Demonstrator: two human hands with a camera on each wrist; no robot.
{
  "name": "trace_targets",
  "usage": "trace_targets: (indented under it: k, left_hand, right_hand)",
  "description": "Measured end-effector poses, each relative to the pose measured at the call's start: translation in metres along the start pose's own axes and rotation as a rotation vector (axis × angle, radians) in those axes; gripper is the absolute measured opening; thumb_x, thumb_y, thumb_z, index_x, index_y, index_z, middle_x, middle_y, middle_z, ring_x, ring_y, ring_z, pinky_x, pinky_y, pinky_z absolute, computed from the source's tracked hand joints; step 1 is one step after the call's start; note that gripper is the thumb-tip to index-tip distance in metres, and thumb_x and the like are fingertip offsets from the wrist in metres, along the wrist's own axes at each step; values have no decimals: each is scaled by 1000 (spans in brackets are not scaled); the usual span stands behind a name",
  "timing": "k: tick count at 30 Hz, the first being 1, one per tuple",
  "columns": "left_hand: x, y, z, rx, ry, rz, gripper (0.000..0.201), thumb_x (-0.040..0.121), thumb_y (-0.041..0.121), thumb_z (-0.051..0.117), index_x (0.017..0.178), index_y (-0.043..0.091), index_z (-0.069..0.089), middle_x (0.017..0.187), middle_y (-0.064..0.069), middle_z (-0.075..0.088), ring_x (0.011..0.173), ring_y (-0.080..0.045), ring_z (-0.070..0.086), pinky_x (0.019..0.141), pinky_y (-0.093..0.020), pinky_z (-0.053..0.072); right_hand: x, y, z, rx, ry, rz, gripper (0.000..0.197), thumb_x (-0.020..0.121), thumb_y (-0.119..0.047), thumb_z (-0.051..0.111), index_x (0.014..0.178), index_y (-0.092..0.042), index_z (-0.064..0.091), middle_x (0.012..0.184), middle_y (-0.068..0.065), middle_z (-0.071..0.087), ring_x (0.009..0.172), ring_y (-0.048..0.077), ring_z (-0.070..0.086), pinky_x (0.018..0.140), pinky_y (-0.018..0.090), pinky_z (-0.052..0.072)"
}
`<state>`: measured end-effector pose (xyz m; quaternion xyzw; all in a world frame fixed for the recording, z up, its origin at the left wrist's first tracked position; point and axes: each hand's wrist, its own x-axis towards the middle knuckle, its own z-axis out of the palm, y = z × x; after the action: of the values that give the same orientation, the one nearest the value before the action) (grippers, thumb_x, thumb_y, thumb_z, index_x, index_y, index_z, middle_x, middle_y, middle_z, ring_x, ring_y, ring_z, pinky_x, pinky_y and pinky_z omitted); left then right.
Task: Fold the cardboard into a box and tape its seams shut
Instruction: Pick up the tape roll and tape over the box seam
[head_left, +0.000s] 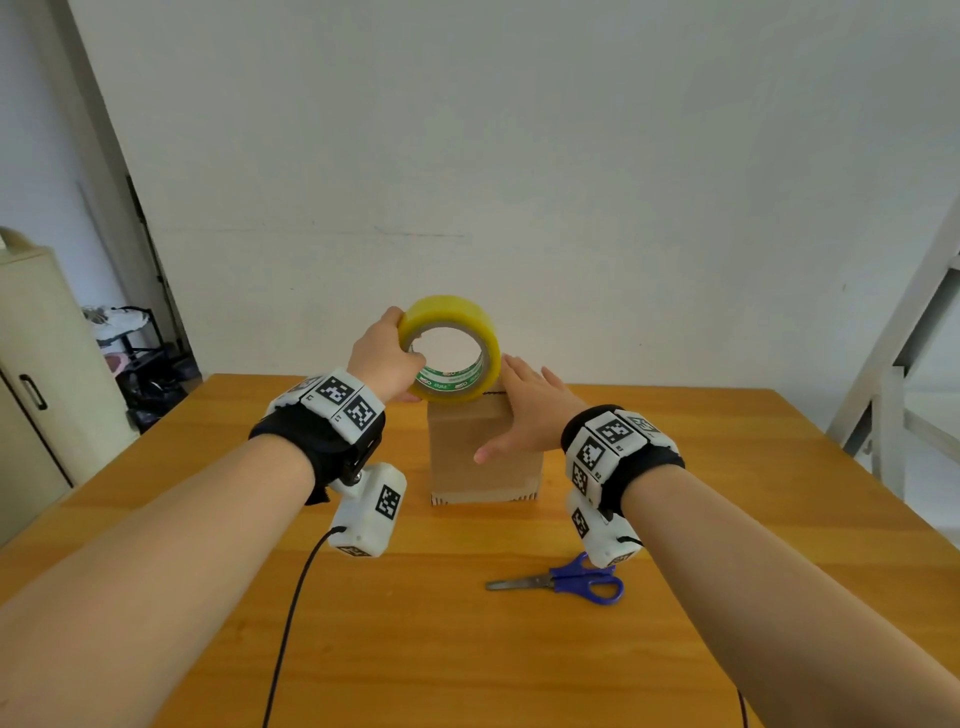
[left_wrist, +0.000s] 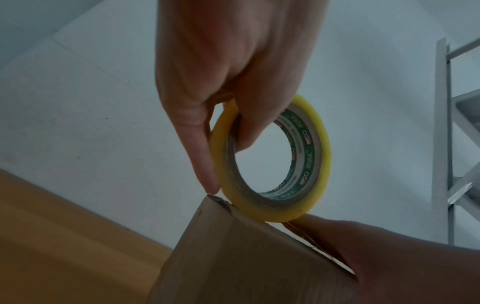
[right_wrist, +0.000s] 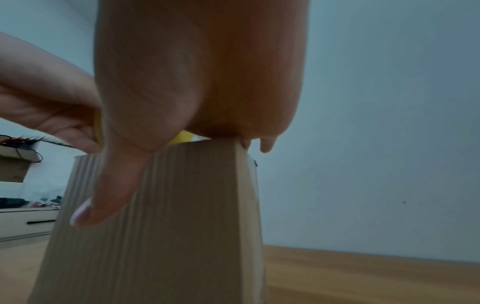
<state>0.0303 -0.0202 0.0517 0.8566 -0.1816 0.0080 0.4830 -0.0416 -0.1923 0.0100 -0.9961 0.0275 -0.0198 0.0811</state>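
A small brown cardboard box (head_left: 480, 457) stands upright in the middle of the wooden table (head_left: 467, 649). On its top edge stands a yellow roll of tape (head_left: 452, 348), which my left hand (head_left: 387, 358) grips with the thumb through the core. In the left wrist view the tape roll (left_wrist: 272, 160) touches the top of the box (left_wrist: 246, 257). My right hand (head_left: 524, 410) lies flat over the box's top right, fingers straight, thumb down the front face. The right wrist view shows that thumb pressed on the box (right_wrist: 168, 226).
Blue-handled scissors (head_left: 566, 581) lie on the table in front of the box, right of centre. A cream cabinet (head_left: 36, 384) and a dark rack (head_left: 135, 358) stand at the left, a grey metal frame (head_left: 904, 364) at the right. A cable (head_left: 291, 618) hangs from my left wrist.
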Motion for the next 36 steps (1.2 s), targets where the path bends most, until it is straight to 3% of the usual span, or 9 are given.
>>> trace_targets:
  k: [4,7,11,13,17,20,25,30,36]
  left_hand:
    - [0,-1,3,-57,-16,-23,45,84,4,60,125,16,44,110,-9,53,91,-34,64,62,-49,59]
    - [1,-2,6,10,-3,21,34,86,8,57,117,13,47,104,-12,56,85,-35,66,56,-44,60]
    - [7,-1,3,173,46,147,19,87,4,49,105,7,47,91,-13,56,86,-40,61,65,-38,49]
    - [9,-1,0,175,28,161,16,87,3,47,102,9,45,91,-15,55,80,-40,62,60,-40,55]
    - [13,-5,-12,231,50,178,20,88,3,47,107,11,45,91,-16,57,75,-40,64,55,-44,58]
    - [17,-10,-23,322,76,207,26,89,4,46,113,12,44,89,-14,56,78,-39,62,67,-49,57]
    - [24,-29,-42,561,131,240,28,90,3,44,117,12,42,88,-12,54,75,-33,53,66,-39,43]
    - [25,-56,-56,693,115,224,29,91,7,44,119,13,40,98,-19,57,82,-39,58,64,-40,43]
    - [26,-71,-50,702,98,201,28,92,7,43,120,13,39,98,-18,55,80,-37,56,63,-37,38]
  right_hand:
    - [7,-7,3,33,-10,-22,121,59,-69,72,151,-20,10,158,1,14,146,18,14,120,38,5]
    - [6,-9,2,-15,-21,-17,112,65,-66,70,150,-18,15,156,3,22,144,20,20,120,39,9]
    - [7,-12,1,-60,-11,-10,100,71,-63,67,147,-14,23,151,5,31,139,23,28,118,40,17]
    - [7,-13,2,-71,-4,-6,97,71,-63,67,145,-14,27,148,6,35,138,24,31,117,39,20]
    - [4,-14,-1,-71,6,-17,98,73,-59,68,147,-11,22,150,6,32,139,24,30,116,38,19]
    - [1,-16,-2,-82,-2,-21,102,75,-58,67,149,-9,16,153,8,27,140,24,27,116,38,17]
    - [0,-16,-2,-80,-6,-21,102,75,-58,67,149,-10,15,153,7,27,140,24,27,116,37,18]
    - [0,-15,-2,-87,-18,-21,103,75,-58,65,150,-10,12,154,7,24,141,23,24,117,36,15]
    - [0,-17,-4,-94,-43,-4,104,76,-58,65,151,-11,9,156,7,20,143,22,20,117,35,14]
